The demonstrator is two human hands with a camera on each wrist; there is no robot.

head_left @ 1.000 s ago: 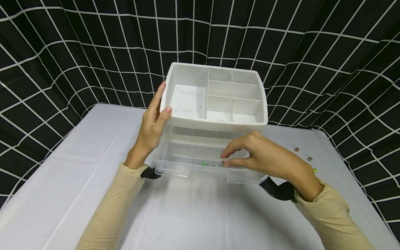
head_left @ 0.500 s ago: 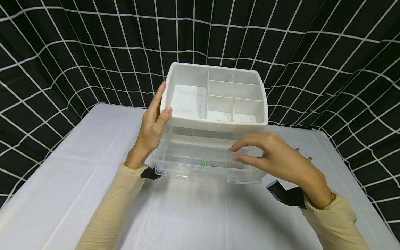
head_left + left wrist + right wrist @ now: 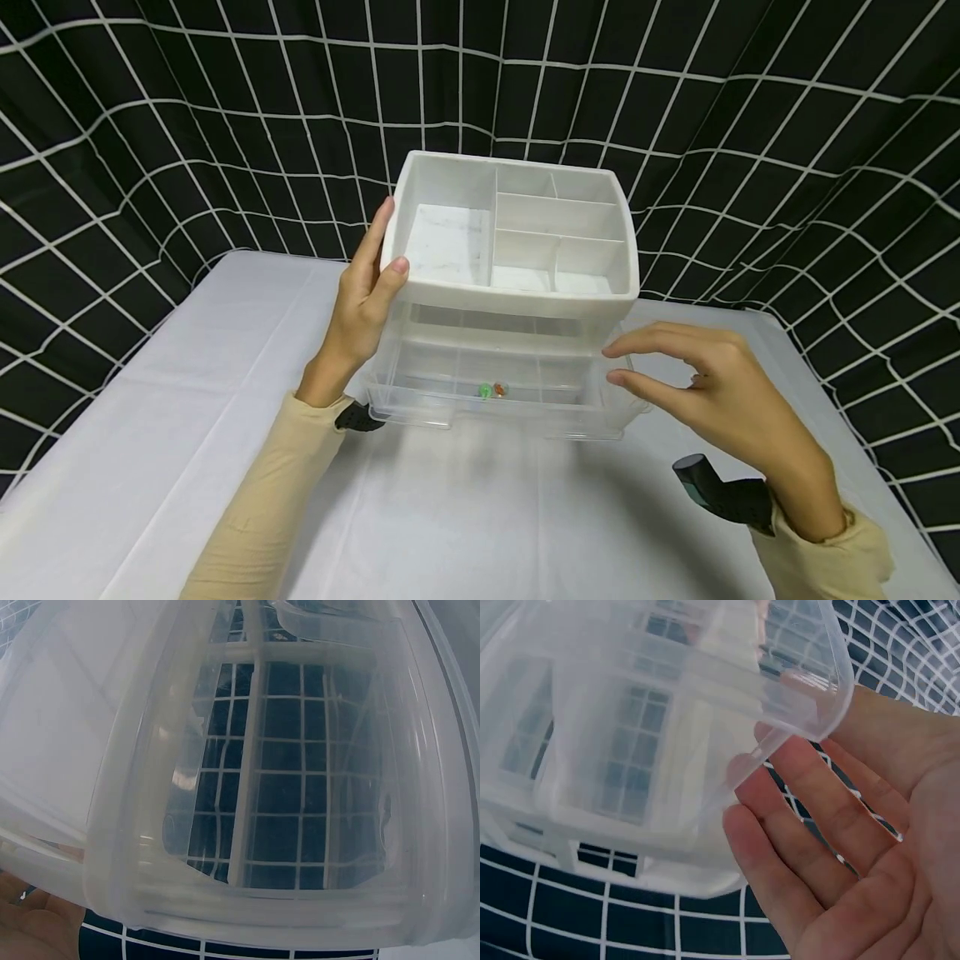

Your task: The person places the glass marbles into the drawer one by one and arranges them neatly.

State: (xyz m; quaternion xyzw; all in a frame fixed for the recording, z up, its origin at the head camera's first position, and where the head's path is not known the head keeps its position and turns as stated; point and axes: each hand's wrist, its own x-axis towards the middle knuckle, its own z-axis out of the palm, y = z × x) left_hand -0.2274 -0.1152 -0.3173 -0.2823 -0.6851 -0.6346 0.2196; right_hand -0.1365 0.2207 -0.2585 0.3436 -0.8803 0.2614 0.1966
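A white plastic organizer [image 3: 517, 302] with a divided top tray stands on the table. Beneath the tray, its clear drawer [image 3: 495, 412] is pulled out toward me. Inside the drawer lie a small round green piece [image 3: 486, 391] and a small orange-brown one [image 3: 500, 389], perhaps marbles or beads. My left hand [image 3: 358, 304] grips the organizer's left side, thumb over the front rim. By the drawer's right edge hovers my right hand [image 3: 712, 387], thumb and fingers apart and holding nothing. The right wrist view shows its fingers [image 3: 810, 802] spread beside the clear drawer corner.
A white cloth [image 3: 465, 517] covers the table. A black curtain [image 3: 300, 100] with a white grid surrounds its back and sides. Black wrist cameras sit on both wrists, the right one [image 3: 723, 492] jutting out low beside the drawer.
My right hand has drawn back rightward out of the drawer, leaving the orange-brown piece beside the green one. It now covers the small pieces seen earlier on the right tabletop. My left hand stays put.
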